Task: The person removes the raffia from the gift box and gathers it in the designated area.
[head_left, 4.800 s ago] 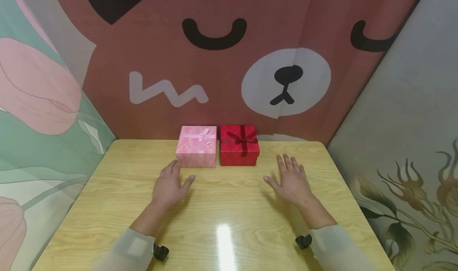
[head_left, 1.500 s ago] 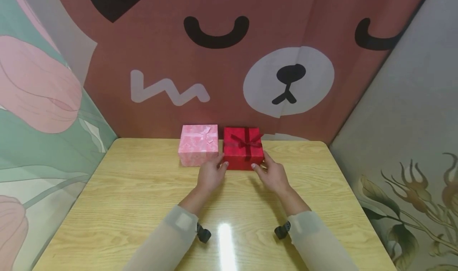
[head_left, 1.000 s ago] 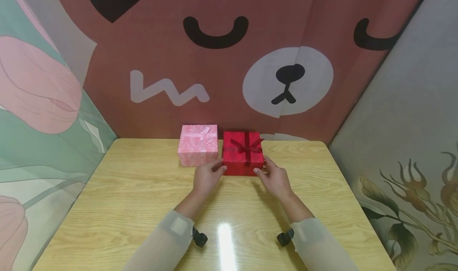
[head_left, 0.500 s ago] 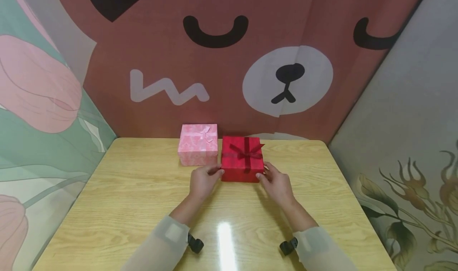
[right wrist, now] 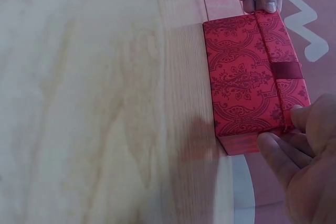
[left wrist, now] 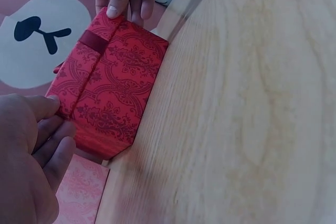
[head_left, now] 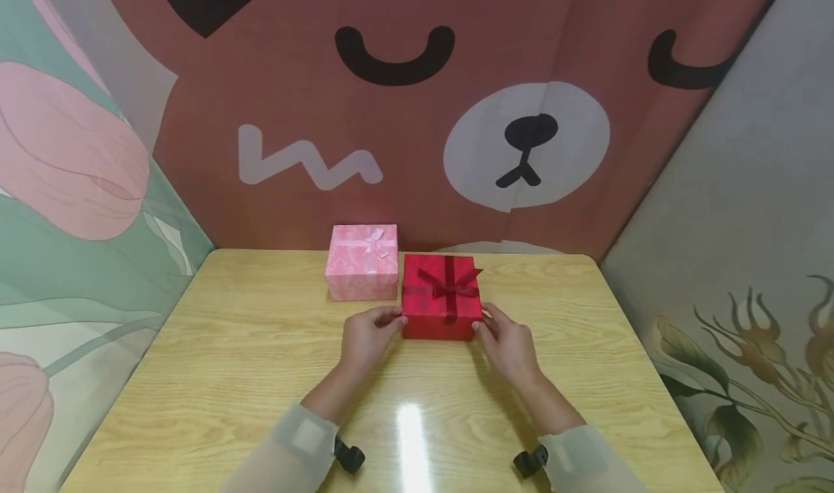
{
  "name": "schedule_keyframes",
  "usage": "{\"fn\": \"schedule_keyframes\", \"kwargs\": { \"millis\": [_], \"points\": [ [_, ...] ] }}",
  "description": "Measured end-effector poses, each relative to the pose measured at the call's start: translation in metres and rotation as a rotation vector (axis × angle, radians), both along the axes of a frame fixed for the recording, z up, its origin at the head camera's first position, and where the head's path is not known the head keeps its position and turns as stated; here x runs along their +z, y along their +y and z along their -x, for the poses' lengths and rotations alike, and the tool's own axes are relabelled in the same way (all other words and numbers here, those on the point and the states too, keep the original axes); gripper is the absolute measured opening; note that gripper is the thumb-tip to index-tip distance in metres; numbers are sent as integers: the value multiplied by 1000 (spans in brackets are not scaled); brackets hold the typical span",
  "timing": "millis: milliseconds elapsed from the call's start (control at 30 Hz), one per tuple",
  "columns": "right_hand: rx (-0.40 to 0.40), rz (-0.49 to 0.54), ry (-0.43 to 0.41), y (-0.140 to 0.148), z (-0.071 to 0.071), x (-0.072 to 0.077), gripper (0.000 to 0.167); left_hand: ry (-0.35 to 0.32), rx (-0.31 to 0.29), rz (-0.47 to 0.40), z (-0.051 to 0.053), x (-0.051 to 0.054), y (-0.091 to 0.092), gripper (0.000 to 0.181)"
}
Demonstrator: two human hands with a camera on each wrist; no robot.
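Note:
A red gift box (head_left: 441, 297) with a dark red ribbon and bow sits on the wooden table, in front of the back wall. My left hand (head_left: 368, 341) grips its left front corner, thumb on the front face and fingers along the side. At the right front corner, my right hand (head_left: 511, 344) holds the box the same way. Both wrist views show the patterned front of the red box (left wrist: 118, 74) with the thumbs at the lid's edge. To its left stands a pink gift box (head_left: 361, 265) with a pink bow, touched by neither hand.
The wooden table (head_left: 228, 348) carries both boxes. A wall cloth with a bear face (head_left: 293, 211) rises right behind its far edge. Patterned cloths stand at the left and right sides. A black wrist camera (head_left: 350, 458) sits on the left sleeve.
Both hands came in from the sides and took hold of the red box. It has since slid toward me, ahead of the pink box, which stays put.

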State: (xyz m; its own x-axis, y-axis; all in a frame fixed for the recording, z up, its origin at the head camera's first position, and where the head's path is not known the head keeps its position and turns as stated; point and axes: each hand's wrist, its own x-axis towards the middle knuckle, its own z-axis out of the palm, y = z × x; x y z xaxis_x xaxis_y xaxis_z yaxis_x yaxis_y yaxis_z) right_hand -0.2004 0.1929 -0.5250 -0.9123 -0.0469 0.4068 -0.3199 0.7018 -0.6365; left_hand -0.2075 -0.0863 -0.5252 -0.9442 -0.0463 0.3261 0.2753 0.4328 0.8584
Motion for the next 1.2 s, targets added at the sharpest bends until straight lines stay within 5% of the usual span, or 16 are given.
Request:
{"fn": "schedule_keyframes", "kwargs": {
  "millis": [367,900,1200],
  "points": [
    [9,28,12,-2,-17,1,37,-62,-15,-19,-17,1,-4,15],
    [29,65,-37,-2,-42,-2,38,-51,-43,-41,-45,1,-11,14],
    [85,83,34,-6,-51,-4,38,-40,-34,-60,-58,0,-16,14]
  ]
}}
